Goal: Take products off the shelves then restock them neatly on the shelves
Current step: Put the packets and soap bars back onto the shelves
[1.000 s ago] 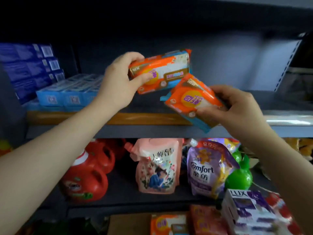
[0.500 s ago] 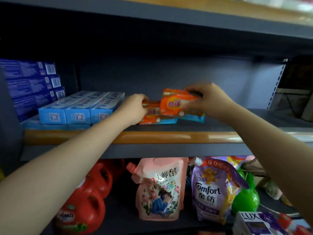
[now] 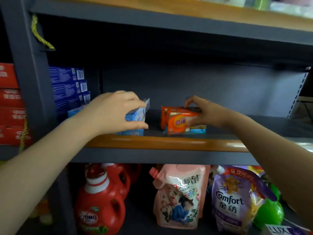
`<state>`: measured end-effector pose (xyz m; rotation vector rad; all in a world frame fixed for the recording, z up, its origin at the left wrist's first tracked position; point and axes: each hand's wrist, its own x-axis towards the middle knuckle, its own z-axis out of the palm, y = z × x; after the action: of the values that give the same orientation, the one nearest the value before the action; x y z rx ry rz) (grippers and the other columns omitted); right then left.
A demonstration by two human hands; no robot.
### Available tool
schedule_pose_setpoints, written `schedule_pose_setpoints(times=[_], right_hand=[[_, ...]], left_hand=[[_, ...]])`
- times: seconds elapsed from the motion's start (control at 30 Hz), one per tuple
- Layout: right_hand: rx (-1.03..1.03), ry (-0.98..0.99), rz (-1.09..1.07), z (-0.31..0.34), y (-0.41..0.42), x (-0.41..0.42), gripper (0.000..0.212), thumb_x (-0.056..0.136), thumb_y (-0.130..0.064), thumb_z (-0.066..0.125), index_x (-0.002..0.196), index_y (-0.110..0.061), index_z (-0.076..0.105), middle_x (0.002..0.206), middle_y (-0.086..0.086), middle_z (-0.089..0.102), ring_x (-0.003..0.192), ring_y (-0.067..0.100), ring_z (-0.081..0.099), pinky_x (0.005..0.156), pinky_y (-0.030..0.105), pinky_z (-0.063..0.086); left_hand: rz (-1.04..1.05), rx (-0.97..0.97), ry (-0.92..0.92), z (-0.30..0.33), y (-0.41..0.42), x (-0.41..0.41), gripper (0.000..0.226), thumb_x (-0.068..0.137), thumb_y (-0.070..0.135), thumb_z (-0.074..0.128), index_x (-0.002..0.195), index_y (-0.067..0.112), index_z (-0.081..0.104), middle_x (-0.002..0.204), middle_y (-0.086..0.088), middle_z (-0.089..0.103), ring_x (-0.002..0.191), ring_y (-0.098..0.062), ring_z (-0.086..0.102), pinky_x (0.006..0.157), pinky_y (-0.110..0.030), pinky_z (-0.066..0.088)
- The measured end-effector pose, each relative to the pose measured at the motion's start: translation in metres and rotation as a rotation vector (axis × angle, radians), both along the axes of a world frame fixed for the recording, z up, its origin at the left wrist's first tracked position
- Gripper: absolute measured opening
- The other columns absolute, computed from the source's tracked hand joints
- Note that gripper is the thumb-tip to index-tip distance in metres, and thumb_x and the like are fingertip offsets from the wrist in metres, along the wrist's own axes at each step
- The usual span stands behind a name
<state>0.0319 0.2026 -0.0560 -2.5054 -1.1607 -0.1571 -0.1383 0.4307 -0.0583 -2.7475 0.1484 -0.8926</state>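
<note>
Orange soap packs (image 3: 183, 122) on shelf (image 3: 152, 143) — under right hand (image 3: 205, 112) grip

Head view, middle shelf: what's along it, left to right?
Dark blue boxes → left hand gripping a light blue box → orange soap packs → right hand holding them.

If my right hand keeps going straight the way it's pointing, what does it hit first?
Your right hand, pointing leftward, already grips the orange soap packs. Past them there's a gap, then probably the light blue boxes under your left hand; depth is unclear.
</note>
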Motion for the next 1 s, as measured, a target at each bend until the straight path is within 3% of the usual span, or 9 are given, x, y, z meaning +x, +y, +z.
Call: schedule_pose_setpoints(times=[0.07, 0.17, 0.33, 0.43, 0.5, 0.57, 0.8, 1.0], right_hand=[[-0.03, 0.067, 0.016, -0.001, 0.004, 0.001, 0.068, 0.073, -0.023, 0.078, 0.122, -0.03, 0.031, 0.122, -0.004, 0.043, 0.106, 0.015, 0.052, 0.08, 0.021, 0.047], [-0.054, 0.068, -0.004, 0.0, 0.008, 0.004, 0.085, 0.071, -0.023, 0.079, 0.139, -0.024, 0.028, 0.124, -0.006, 0.044, 0.105, 0.012, 0.049, 0.086, 0.023, 0.045], [-0.061, -0.082, -0.08, -0.006, 0.021, 0.012, 0.082, 0.071, -0.035, 0.078, 0.138, -0.022, 0.034, 0.132, 0.001, 0.048, 0.108, 0.015, 0.051, 0.091, 0.03, 0.046], [-0.051, -0.126, -0.106, -0.009, 0.038, 0.028, 0.082, 0.069, -0.037, 0.079, 0.137, -0.021, 0.036, 0.132, 0.003, 0.05, 0.112, 0.02, 0.053, 0.094, 0.034, 0.047], [-0.076, -0.136, -0.13, -0.006, 0.051, 0.041, 0.081, 0.069, -0.038, 0.08, 0.136, -0.02, 0.037, 0.131, 0.004, 0.05, 0.113, 0.021, 0.052, 0.095, 0.035, 0.045], [-0.12, -0.149, -0.141, -0.002, 0.065, 0.056, 0.081, 0.067, -0.04, 0.08, 0.134, -0.02, 0.038, 0.129, 0.004, 0.051, 0.113, 0.023, 0.052, 0.096, 0.036, 0.044], [-0.319, -0.272, -0.213, 0.007, 0.107, 0.1, 0.081, 0.064, -0.045, 0.081, 0.13, -0.018, 0.043, 0.126, 0.008, 0.055, 0.114, 0.029, 0.05, 0.097, 0.044, 0.044], [-0.323, -0.382, -0.339, -0.008, 0.115, 0.115, 0.069, 0.084, -0.044, 0.063, 0.141, -0.021, 0.033, 0.136, 0.008, 0.043, 0.127, 0.03, 0.036, 0.098, 0.049, 0.039]], left_hand=[[0.075, -0.024, 0.116, -0.004, 0.01, 0.005, 0.067, 0.076, 0.069, 0.039, 0.135, 0.037, 0.041, 0.139, 0.015, 0.039, 0.126, -0.009, 0.037, 0.09, -0.03, 0.039], [0.052, -0.048, 0.061, -0.014, 0.009, 0.013, 0.075, 0.072, 0.077, 0.032, 0.134, 0.037, 0.043, 0.139, 0.015, 0.04, 0.126, -0.009, 0.039, 0.088, -0.029, 0.039], [0.114, 0.06, -0.081, -0.021, -0.001, 0.027, 0.07, 0.076, 0.072, 0.029, 0.13, 0.032, 0.047, 0.128, 0.009, 0.049, 0.116, -0.013, 0.047, 0.07, -0.026, 0.036], [-0.027, 0.059, -0.274, -0.029, 0.004, 0.032, 0.064, 0.079, 0.068, 0.029, 0.102, 0.022, 0.068, 0.095, -0.001, 0.065, 0.088, -0.022, 0.061, 0.054, -0.028, 0.041], [-0.074, 0.105, -0.384, -0.036, 0.009, 0.035, 0.06, 0.08, 0.062, 0.035, 0.086, 0.015, 0.071, 0.075, -0.003, 0.065, 0.068, -0.023, 0.062, 0.044, -0.024, 0.038], [-0.101, 0.095, -0.448, -0.043, 0.011, 0.037, 0.057, 0.081, 0.06, 0.04, 0.083, 0.012, 0.069, 0.067, -0.003, 0.065, 0.063, -0.022, 0.063, 0.042, -0.025, 0.044], [-0.165, 0.02, -0.499, -0.048, 0.012, 0.042, 0.054, 0.082, 0.06, 0.045, 0.074, 0.011, 0.065, 0.067, -0.002, 0.064, 0.064, -0.019, 0.062, 0.043, -0.031, 0.05], [-0.225, 0.0, -0.515, -0.049, 0.014, 0.044, 0.059, 0.086, 0.06, 0.04, 0.075, 0.008, 0.065, 0.067, -0.005, 0.066, 0.062, -0.022, 0.064, 0.044, -0.034, 0.051]])
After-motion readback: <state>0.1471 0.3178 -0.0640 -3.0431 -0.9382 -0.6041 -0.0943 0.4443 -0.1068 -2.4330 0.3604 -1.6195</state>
